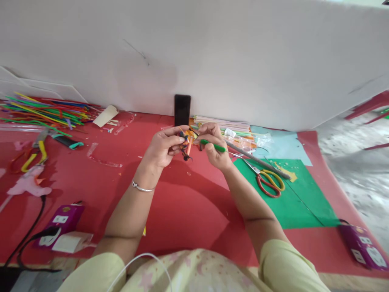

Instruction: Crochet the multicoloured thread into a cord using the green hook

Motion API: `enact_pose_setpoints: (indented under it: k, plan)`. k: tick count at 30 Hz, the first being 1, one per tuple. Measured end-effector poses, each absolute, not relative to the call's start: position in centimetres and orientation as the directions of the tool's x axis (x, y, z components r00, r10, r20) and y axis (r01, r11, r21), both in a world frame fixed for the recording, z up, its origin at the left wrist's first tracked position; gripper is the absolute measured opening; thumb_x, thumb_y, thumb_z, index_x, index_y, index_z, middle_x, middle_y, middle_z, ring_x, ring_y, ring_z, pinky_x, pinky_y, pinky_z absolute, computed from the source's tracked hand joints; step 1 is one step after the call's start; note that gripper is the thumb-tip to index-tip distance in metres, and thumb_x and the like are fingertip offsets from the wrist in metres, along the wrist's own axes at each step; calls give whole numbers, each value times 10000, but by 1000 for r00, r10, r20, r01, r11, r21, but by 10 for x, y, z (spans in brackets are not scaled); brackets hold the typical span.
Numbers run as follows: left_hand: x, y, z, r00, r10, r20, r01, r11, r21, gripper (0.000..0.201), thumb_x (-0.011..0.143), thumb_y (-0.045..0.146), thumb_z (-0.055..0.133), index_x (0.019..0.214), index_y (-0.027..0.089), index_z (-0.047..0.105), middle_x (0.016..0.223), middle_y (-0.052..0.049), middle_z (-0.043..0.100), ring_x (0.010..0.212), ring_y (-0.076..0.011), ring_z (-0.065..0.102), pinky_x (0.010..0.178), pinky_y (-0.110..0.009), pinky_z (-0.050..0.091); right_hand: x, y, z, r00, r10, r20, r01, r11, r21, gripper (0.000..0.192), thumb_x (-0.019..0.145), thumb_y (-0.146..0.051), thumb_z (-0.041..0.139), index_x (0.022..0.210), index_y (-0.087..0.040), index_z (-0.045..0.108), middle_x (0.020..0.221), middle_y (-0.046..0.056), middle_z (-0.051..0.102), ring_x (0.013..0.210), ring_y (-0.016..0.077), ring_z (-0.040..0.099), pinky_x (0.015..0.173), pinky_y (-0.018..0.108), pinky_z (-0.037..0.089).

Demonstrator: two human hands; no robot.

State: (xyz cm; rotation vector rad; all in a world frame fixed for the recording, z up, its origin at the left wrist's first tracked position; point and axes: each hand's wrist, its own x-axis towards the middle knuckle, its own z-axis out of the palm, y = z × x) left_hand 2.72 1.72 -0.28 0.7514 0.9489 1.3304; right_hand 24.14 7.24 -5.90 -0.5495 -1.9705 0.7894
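Above the red mat: both hands meet over its middle, just in front of a dark phone (182,109) propped against the white wall
Workpiece: small orange and black craft piece (186,145), held up off the red mat (182,202); too small to tell its exact make
Left hand: left hand (164,147) curled, fingers pinched narrow on the craft piece; a bangle on the wrist
Right hand: right hand (214,148) closed round a green-handled tool (212,145), its tip at the piece
Doing it well, by my judgement: keep the pinch firm and close to the tool tip; move the tool in small strokes; hold both wrists steady
Nearby: scissors (269,182) on green paper (291,202) to the right; coloured straws (45,111) far left; glue gun (36,152) left, well apart
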Motion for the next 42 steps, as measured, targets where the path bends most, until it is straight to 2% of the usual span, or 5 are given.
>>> enact_pose_setpoints:
  k: [14, 26, 30, 34, 42]
  plan:
    - [24, 14, -3, -62, 998, -29, -317, 8, 948, 372, 580, 131, 830, 931, 190, 939, 607, 27, 656, 455, -39, 342, 470, -254, 190, 260, 73, -36, -539, 452, 710, -29, 833, -553, 444, 1160, -604, 635, 1030, -264, 891, 1259, 109, 654, 1134, 263, 679, 995, 471, 622]
    - [43, 20, -35, -322, 906, 275, -24, -298, 954, 407, 686, 203, 971, 1088, 267, 967, 694, 22, 757, 559, -102, 550, 511, -230, 461, 215, 61, -64, -532, 822, 202, -329, 19, -944, 756, 942, -967, 664, 979, -215, 729, 878, 44, 728, 758, 177, 765, 564, 239, 594]
    - [41, 23, -35, -287, 933, 216, -182, -275, 944, 399, 638, 206, 1015, 1031, 251, 962, 759, -7, 800, 590, -108, 594, 533, -238, 493, 217, 51, -52, -483, 836, 260, -286, 130, -950, 703, 989, -902, 681, 918, -206, 743, 881, 50, 766, 741, 172, 776, 668, 288, 655]
    - [36, 23, -28, -163, 985, 63, -400, -125, 908, 369, 600, 213, 1016, 963, 241, 957, 591, 33, 679, 433, -43, 397, 409, -198, 228, 221, 46, -42, -470, 808, 356, -272, 251, -929, 713, 1015, -878, 667, 923, -183, 797, 875, 64, 783, 734, 167, 760, 653, 280, 619]
    - [27, 18, -12, -125, 987, 101, -404, -144, 903, 335, 597, 231, 1015, 920, 207, 931, 623, 32, 699, 434, -21, 382, 411, -184, 168, 206, 43, -37, -388, 816, 428, -340, 306, -890, 777, 1002, -900, 653, 876, -152, 823, 738, 16, 681, 592, 105, 559, 493, 231, 412]
